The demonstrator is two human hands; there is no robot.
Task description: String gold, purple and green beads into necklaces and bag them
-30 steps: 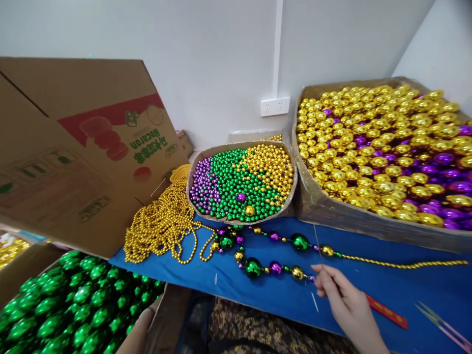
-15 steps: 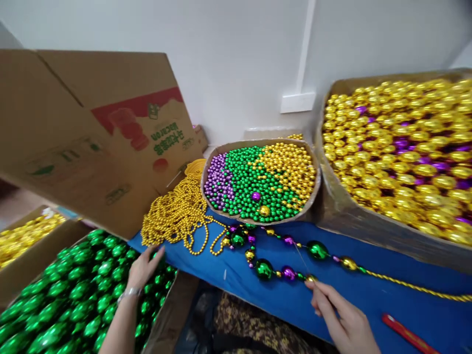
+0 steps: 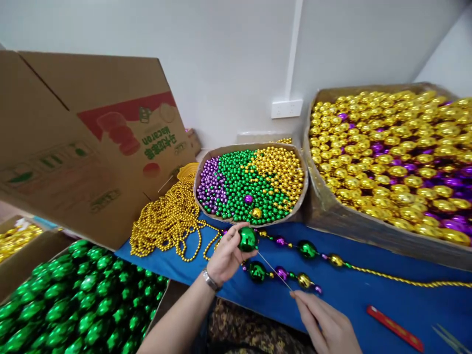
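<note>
My left hand [image 3: 224,255] pinches a large green bead [image 3: 247,239] above the blue table cover [image 3: 368,300]. My right hand [image 3: 324,324] pinches the near end of a thin needle [image 3: 275,271] whose tip points up to that bead. A strand of green, purple and gold beads [image 3: 306,250] lies on the cover just behind both hands and trails right as a gold bead chain [image 3: 405,281]. The box of large green beads [image 3: 73,305] sits at the lower left.
A round cardboard tray [image 3: 250,179] holds small purple, green and gold beads. A big box of large gold and purple beads [image 3: 394,152] stands at right. A heap of gold chains [image 3: 165,223] lies by an open carton flap [image 3: 81,142]. A red tool [image 3: 394,328] lies at right.
My left hand left the box of green beads and came up to the needle tip with one green bead. My right hand stayed on the needle.
</note>
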